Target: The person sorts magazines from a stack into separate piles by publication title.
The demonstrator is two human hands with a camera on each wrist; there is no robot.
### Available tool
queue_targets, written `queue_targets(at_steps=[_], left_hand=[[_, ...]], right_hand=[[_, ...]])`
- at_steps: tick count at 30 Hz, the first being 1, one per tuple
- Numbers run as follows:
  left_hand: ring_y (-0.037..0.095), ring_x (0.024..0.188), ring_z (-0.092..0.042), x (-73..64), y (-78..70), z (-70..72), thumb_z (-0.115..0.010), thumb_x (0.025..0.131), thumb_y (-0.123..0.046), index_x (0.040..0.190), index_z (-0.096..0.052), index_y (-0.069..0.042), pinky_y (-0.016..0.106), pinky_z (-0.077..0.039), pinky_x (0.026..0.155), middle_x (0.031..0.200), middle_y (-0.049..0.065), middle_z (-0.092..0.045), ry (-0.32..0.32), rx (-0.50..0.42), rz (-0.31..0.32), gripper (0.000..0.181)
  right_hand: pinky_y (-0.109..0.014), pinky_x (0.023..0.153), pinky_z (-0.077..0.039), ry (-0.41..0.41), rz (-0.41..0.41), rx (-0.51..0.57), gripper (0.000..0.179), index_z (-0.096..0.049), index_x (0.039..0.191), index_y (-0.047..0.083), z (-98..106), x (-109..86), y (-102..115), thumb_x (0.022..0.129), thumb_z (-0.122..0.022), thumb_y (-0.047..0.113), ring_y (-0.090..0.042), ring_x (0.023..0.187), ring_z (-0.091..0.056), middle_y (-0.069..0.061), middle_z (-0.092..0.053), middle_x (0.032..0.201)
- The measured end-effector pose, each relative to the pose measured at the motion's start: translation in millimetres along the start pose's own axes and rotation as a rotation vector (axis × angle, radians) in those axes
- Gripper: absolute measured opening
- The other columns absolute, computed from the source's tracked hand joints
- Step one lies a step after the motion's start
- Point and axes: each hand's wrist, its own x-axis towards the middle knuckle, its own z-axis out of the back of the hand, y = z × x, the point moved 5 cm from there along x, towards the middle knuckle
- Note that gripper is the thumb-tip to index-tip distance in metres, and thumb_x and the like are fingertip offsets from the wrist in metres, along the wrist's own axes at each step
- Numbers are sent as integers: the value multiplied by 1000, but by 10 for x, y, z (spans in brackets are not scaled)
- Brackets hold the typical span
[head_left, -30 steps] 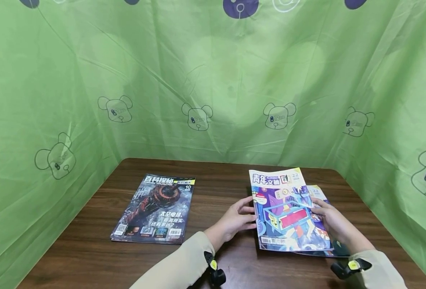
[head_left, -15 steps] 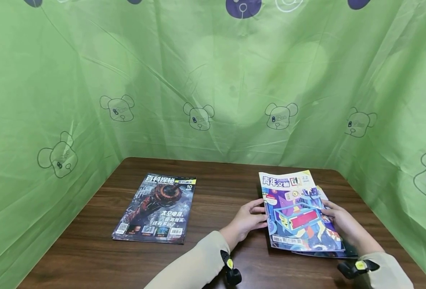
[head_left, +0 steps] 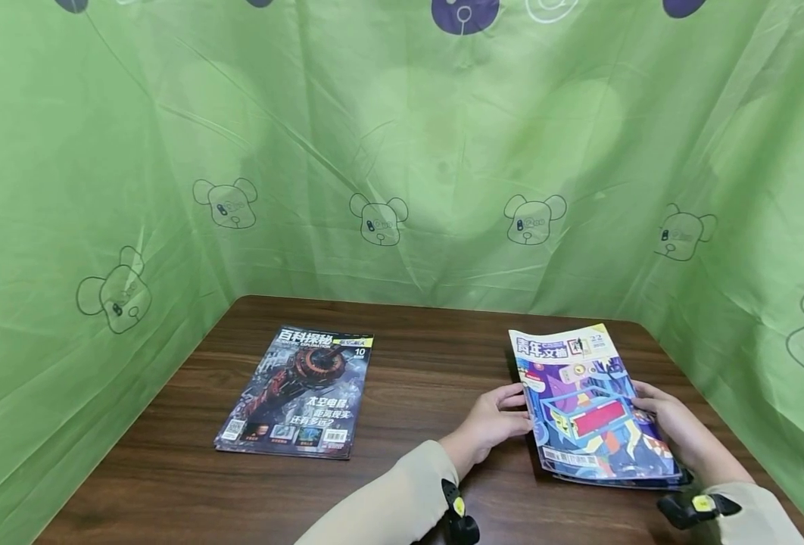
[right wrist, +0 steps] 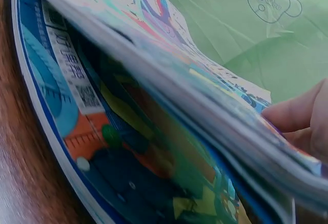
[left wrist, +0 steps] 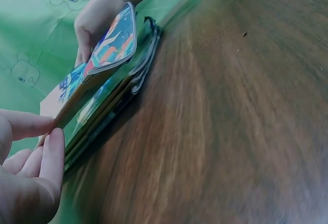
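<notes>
Both hands hold a colourful magazine (head_left: pixel 582 409) with a white title band, on the right side of the table. My left hand (head_left: pixel 487 425) pinches its left edge between thumb and fingers, as the left wrist view shows. On the opposite edge, my right hand (head_left: pixel 677 431) grips with its thumb over the cover. The magazine is raised at a tilt over other magazines (left wrist: pixel 110 103) lying on the table, which it mostly covers in the head view. In the right wrist view, a gap shows between it and the lower cover (right wrist: pixel 138 167).
A dark magazine (head_left: pixel 300 393) with a red and black machine on its cover lies on the left of the brown wooden table (head_left: pixel 416 363). Green cloth (head_left: pixel 388 151) printed with bear heads hangs behind the table and along both sides.
Both hands have carried the colourful magazine to the right, so it now lies almost squarely over the magazines beneath. The dark magazine has stayed in place on the table.
</notes>
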Motion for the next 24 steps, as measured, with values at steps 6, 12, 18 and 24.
queue_targets(at_steps=[6,12,18,24], left_hand=[[22,95,-69,16,64,-95,-68,77,22,137,-58,-1,35,-60,80,121,11,-64,-11,42,10,65],[17,95,-67,8,90,-186,-74,75,20,141,-56,-6,33,-60,77,126,6,-64,10,144,0,73],[11,98,-65,2,76,-232,-83,72,11,141,-56,-9,24,-56,79,128,2,-64,-6,374,-27,77],[10,102,-63,-14,54,-242,-88,70,1,140,-58,-10,19,-53,83,127,-1,-65,-20,545,-42,77]], right_hand=[[-36,73,-58,-14,-19,-11,62,2,156,-5,102,-16,-29,108,-29,18,-19,82,-66,1,-65,98],[-36,71,-58,-39,-34,-50,61,1,156,-4,212,-4,-62,108,-28,19,-19,80,-65,2,-65,97],[-36,71,-57,-56,-39,-74,61,0,155,-6,236,22,-103,109,-28,22,-18,80,-65,2,-64,97],[-35,70,-56,-75,-42,-147,62,-4,155,-8,253,28,-122,109,-28,27,-18,81,-63,-1,-63,97]])
